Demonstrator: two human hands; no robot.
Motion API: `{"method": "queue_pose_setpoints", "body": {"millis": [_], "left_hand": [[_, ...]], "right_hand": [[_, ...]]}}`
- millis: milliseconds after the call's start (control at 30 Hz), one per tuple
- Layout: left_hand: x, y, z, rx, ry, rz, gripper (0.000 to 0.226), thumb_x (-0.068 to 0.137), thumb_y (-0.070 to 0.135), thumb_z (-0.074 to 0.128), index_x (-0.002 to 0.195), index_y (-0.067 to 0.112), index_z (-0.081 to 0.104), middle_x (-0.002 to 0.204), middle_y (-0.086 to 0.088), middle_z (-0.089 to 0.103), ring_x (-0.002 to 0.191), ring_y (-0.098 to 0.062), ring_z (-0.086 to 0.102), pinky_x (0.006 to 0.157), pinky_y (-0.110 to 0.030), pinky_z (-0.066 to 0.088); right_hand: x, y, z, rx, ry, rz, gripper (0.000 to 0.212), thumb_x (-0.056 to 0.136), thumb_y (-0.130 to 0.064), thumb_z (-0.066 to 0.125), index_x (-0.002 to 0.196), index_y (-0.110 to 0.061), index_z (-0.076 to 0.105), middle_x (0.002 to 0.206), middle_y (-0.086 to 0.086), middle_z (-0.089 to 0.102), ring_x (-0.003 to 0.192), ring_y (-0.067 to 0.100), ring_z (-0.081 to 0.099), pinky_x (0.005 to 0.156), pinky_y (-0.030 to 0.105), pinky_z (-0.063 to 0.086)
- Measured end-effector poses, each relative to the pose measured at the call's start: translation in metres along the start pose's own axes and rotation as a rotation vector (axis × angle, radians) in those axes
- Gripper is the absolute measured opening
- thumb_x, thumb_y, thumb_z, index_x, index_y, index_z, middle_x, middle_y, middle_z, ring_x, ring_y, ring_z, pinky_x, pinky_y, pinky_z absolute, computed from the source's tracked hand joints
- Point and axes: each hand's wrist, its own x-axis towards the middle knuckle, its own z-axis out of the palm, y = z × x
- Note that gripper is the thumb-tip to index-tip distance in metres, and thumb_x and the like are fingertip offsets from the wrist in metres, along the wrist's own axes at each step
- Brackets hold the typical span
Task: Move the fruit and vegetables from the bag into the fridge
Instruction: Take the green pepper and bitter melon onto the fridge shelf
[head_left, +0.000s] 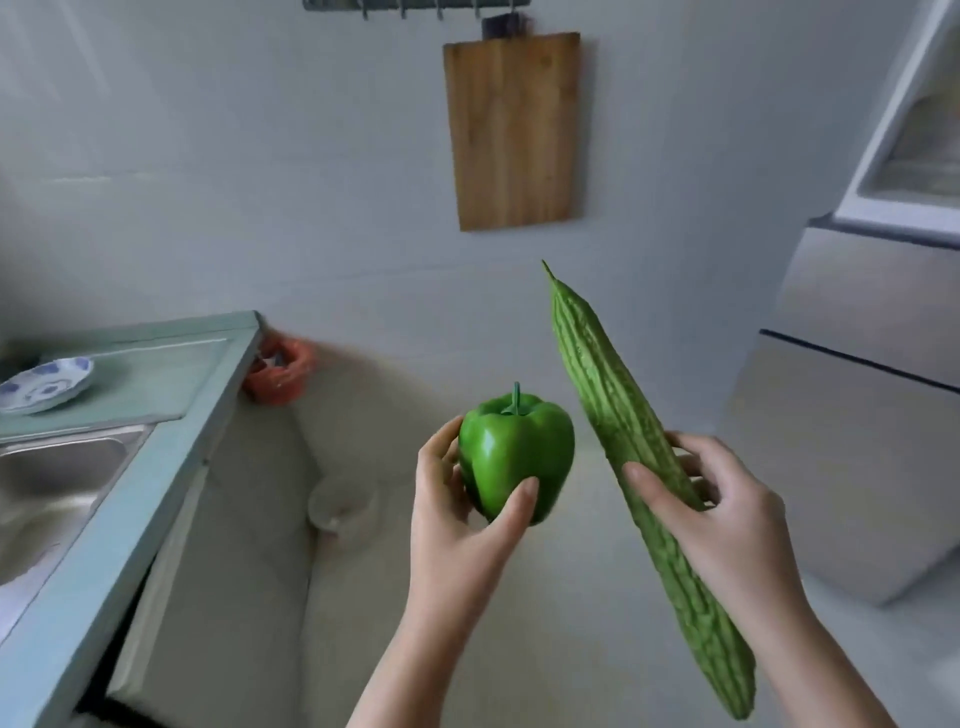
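Note:
My left hand (462, 525) is shut on a glossy green bell pepper (517, 454), stem up, held in front of me over the floor. My right hand (722, 514) grips a long ridged bitter gourd (613, 415) around its middle; the gourd slants with its pointed tip up and to the left. The silver fridge (857, 426) stands to the right, its upper door (904, 130) swung open at the top right corner. The bag is not in view.
A pale green counter (156, 467) with a steel sink (47, 488) and a blue-patterned plate (44, 387) runs along the left. A wooden cutting board (514, 130) hangs on the white wall. An orange bin (278, 374) and a white bowl (343, 506) sit on the floor.

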Motion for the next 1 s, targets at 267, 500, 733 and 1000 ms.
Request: {"method": "queue_pose_setpoints", "body": {"millis": [267, 500, 733, 1000], "left_hand": [[0.066, -0.037, 0.121, -0.077, -0.251, -0.040, 0.064, 0.054, 0.035, 0.072, 0.112, 0.034, 0.046, 0.116, 0.003, 0.057, 0.099, -0.009, 0.063, 0.077, -0.032, 0.054], [0.158, -0.069, 0.207, -0.100, -0.386, -0.020, 0.062, 0.053, 0.039, 0.072, 0.109, 0.038, 0.047, 0.115, 0.006, 0.056, 0.095, -0.009, 0.063, 0.078, -0.043, 0.056], [0.265, -0.083, 0.299, -0.161, -0.585, 0.021, 0.057, 0.054, 0.040, 0.072, 0.106, 0.042, 0.048, 0.112, 0.009, 0.057, 0.094, -0.008, 0.063, 0.075, -0.034, 0.055], [0.306, -0.111, 0.409, -0.193, -0.762, -0.018, 0.059, 0.054, 0.043, 0.073, 0.108, 0.040, 0.050, 0.111, 0.011, 0.058, 0.094, -0.008, 0.062, 0.076, -0.042, 0.056]], "right_hand": [[0.072, 0.071, -0.067, -0.086, 0.214, 0.139, 0.026, 0.072, -0.037, 0.071, 0.094, -0.030, 0.059, 0.084, -0.016, 0.064, 0.075, -0.008, 0.059, 0.056, 0.002, 0.041], [0.146, 0.114, -0.098, -0.199, 0.371, 0.250, 0.031, 0.074, -0.040, 0.067, 0.101, -0.028, 0.059, 0.085, -0.010, 0.066, 0.074, 0.004, 0.062, 0.059, 0.016, 0.046], [0.235, 0.142, -0.125, -0.272, 0.527, 0.398, 0.034, 0.079, -0.043, 0.063, 0.108, -0.025, 0.058, 0.084, -0.012, 0.061, 0.075, -0.001, 0.055, 0.055, 0.020, 0.039], [0.309, 0.181, -0.170, -0.281, 0.628, 0.456, 0.034, 0.080, -0.044, 0.062, 0.109, -0.029, 0.055, 0.084, -0.013, 0.058, 0.075, 0.001, 0.055, 0.055, 0.019, 0.039]]}}
